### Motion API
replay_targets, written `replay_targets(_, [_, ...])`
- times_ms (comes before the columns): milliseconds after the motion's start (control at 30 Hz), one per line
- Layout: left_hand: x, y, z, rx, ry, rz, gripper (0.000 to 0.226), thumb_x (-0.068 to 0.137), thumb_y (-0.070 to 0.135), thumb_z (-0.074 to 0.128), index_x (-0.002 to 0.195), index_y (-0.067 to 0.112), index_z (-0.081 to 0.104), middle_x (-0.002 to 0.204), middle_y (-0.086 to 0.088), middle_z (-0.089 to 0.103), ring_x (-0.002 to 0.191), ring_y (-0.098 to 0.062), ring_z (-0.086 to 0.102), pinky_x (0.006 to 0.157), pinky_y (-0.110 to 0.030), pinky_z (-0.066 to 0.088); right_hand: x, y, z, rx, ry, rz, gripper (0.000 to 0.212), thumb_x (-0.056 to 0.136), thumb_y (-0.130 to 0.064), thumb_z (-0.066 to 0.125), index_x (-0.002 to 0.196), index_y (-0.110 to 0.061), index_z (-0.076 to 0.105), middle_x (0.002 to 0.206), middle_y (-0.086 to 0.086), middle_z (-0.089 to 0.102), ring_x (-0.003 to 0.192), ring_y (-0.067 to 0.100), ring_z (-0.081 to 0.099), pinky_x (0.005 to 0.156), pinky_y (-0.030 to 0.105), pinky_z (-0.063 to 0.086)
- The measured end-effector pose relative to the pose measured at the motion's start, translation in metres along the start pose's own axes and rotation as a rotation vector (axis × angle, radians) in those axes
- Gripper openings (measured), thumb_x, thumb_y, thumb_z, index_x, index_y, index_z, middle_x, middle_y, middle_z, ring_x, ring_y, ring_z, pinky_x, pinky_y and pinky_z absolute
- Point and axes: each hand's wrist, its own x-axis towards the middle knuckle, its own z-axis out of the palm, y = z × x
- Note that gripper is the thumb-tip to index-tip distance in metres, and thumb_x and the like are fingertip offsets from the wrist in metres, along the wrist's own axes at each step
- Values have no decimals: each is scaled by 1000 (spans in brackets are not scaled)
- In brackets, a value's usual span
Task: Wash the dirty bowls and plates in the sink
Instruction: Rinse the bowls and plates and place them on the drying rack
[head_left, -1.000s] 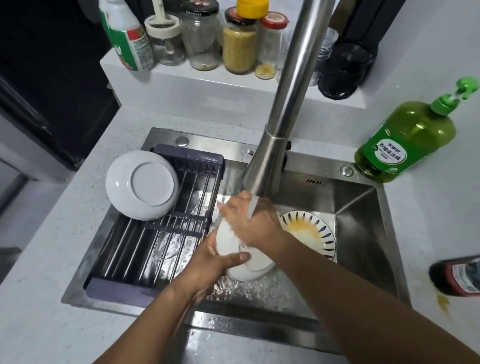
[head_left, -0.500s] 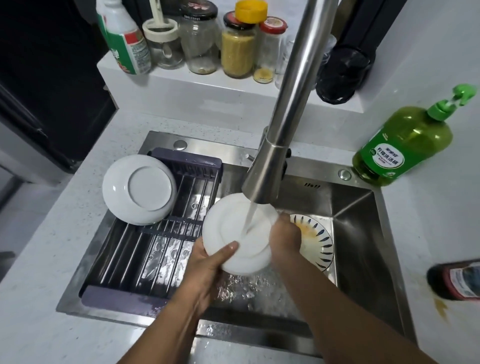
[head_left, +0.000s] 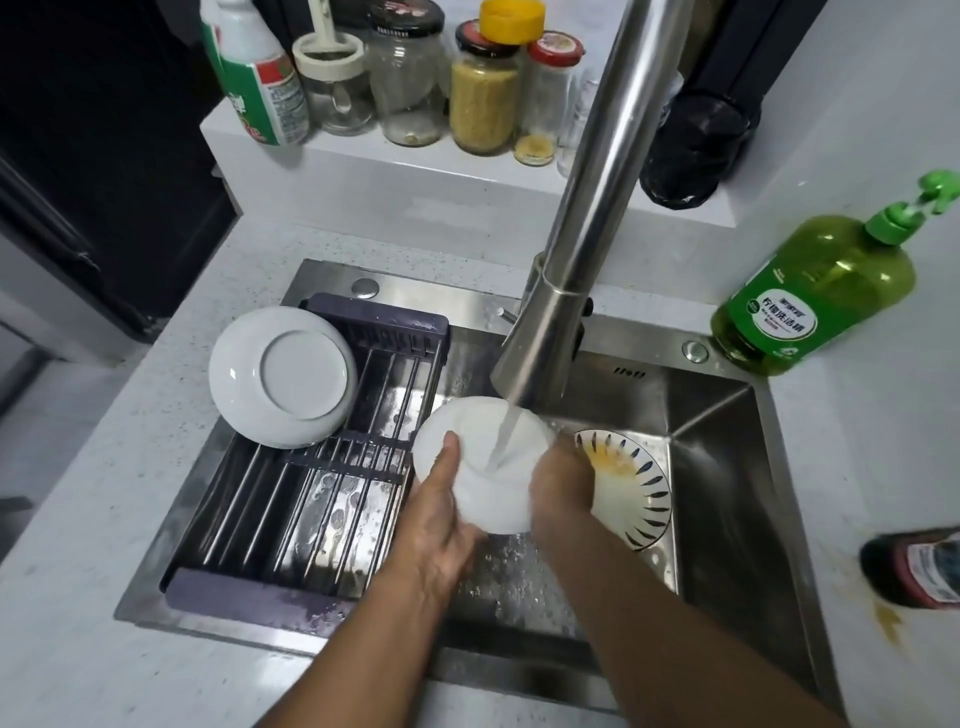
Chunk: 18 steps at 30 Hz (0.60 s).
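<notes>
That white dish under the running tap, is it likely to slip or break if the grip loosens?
Probably slippery: the white dish is glossy and water from the faucet runs over it. Likely stiff and breakable, since it looks ceramic above a steel sink. Both the left hand and the right hand grip its rim, which helps.

The faucet (head_left: 571, 249) slants down over the middle of the sink (head_left: 727, 467), its spout ending just above the white bowl (head_left: 498, 467) that both hands hold under the water stream; approach from straight above there is blocked. The left half of the sink is covered by the drying rack (head_left: 311, 493), whose rear left corner carries an upturned white plate (head_left: 283, 376); the rack's front bars lie bare. Right of the bowl, a patterned plate (head_left: 634, 493) leans in the basin, and beyond it the right wall and floor of the sink are open. On the desk (head_left: 78, 597) to the right stand a green soap bottle (head_left: 815, 296) and a dark bottle (head_left: 914, 574) at the edge.
</notes>
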Motion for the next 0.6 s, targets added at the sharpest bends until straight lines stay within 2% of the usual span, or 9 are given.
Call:
replay_targets(100, [0,-10,8,-87,102,64,83,75,48,82,143,11,51,126,-23,67,114,-42,66,89,-63,55,-23,14,9,69,94,-62,45,103,-35,46,135,-6,56,131,18,60,115,37,58,85,31,38])
replay_targets(167, [1,-6,8,-94,112,83,76,79,40,80,142,8,51,126,-23,68,113,-41,67,82,-56,59,-30,14,5,110,103,-84,51,97,-43,58,135,-9,56,128,13,62,108,32,60,84,28,39])
replay_targets(267, [0,13,-2,16,85,78,67,81,31,78,138,6,54,123,-22,69,113,-40,67,82,-59,59,-15,2,-7,200,-95,53,63,71,-55,83,109,-8,66,107,8,71,93,26,66,84,34,51])
replay_targets(333, [0,23,-5,116,111,85,66,77,22,82,135,5,55,119,-21,71,108,-38,69,86,-61,57,-5,-5,-17,317,-288,126,94,36,-60,95,107,-5,68,104,12,75,92,32,72,89,47,56])
replay_targets(367, [-2,24,-1,177,149,108,64,76,18,83,132,5,55,117,-20,72,105,-38,70,86,-61,58,3,-2,-18,356,-345,151,103,27,-57,97,110,-4,69,105,14,75,92,36,73,90,54,55])
replay_targets(400, [-3,22,2,255,201,142,60,79,14,82,131,5,55,116,-19,71,102,-38,71,85,-60,58,7,-1,-20,396,-384,160,101,29,-53,98,114,-5,69,105,15,75,92,38,73,90,58,55])
replay_targets(500, [-3,13,16,523,272,280,57,93,13,70,144,12,45,121,-10,66,103,-35,69,84,-59,59,0,3,-27,436,-316,144,63,66,-39,91,116,-9,68,101,12,76,88,34,74,87,56,57])
replay_targets(567, [-6,8,25,814,251,352,46,101,16,56,144,27,43,127,-10,61,113,-33,63,93,-53,57,-1,12,-32,435,-215,131,52,73,-40,86,110,-9,69,97,9,77,87,31,74,85,51,59])
replay_targets(600, [-6,6,28,1046,244,385,49,104,20,51,151,25,39,140,-13,53,126,-35,55,104,-50,50,-4,13,-35,429,-178,126,47,74,-40,85,106,-8,70,95,9,76,86,31,74,83,50,60])
